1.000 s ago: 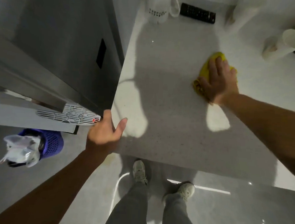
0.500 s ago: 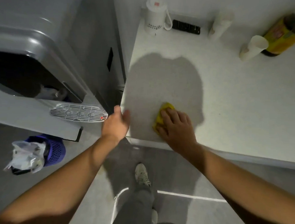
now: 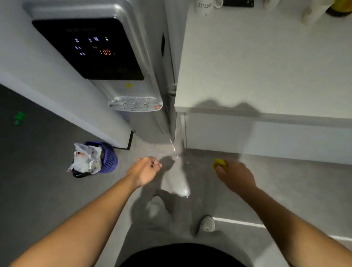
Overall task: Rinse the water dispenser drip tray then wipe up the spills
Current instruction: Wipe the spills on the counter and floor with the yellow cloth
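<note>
So both hands are off the counter (image 3: 274, 67) and hanging out over the floor (image 3: 37, 188). The right hand (image 3: 234, 176) is clenched around the yellow cloth (image 3: 220, 163), with only a bit of it poking out past the fingers, in front of the counter's front edge and below it. The left hand (image 3: 146, 169) is loosely curled with nothing in it that I can make out, though it's blurry so I wouldn't swear to it.

The drip tray (image 3: 135, 104) is sitting in place on the front of the dispenser (image 3: 108, 11), just under the black panel (image 3: 90, 49), which is lit up with red digits. The dispenser is right beside the counter's left edge. Can't tell from here if there's any wet patch on the counter, it's pretty dim and a shadow sits along the front edge.

On the floor near the dispenser's base is a purple bin (image 3: 107, 157) with a white bag (image 3: 85, 159) stuffed in it, just left of the left hand. Along the counter's back edge there's a white jug (image 3: 205, 3), a black remote (image 3: 238, 2) and a bottle (image 3: 344, 6) in the far right corner, all partly cut off. Two shoes (image 3: 207, 223) show below the hands.
</note>
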Demonstrator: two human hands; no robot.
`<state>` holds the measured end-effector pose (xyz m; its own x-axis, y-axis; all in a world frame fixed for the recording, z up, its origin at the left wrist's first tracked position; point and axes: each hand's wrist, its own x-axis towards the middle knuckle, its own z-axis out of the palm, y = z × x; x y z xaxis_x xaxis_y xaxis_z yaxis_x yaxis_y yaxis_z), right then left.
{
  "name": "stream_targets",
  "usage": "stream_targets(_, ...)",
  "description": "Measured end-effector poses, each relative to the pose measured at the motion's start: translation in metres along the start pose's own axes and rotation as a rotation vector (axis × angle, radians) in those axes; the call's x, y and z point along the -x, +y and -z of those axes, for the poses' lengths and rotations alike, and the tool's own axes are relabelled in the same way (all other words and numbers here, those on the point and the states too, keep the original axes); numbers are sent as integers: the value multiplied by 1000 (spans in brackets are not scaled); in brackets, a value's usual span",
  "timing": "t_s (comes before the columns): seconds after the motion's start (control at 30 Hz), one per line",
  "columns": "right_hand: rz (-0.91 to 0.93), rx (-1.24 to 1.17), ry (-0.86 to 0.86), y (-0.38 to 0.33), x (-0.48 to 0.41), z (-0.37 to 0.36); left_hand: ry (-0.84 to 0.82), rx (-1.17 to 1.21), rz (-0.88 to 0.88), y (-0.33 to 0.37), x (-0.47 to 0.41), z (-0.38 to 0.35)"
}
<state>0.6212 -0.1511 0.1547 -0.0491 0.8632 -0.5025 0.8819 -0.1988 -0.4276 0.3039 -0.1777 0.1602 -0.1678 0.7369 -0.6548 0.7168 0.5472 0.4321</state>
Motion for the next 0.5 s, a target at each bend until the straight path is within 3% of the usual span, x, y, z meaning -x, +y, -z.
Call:
stream_targets(0.2,-202,-188,-141,-56,62,-119,-87,-180,0,-94,6,13)
stream_targets(0.4,-189,-81,-196,-135,51,-225,-94,-248,-47,-198,-44,35)
stream_targets(0.5,-74,92,-223,-164,28,-280,-121,-249,-56,-246,-82,36)
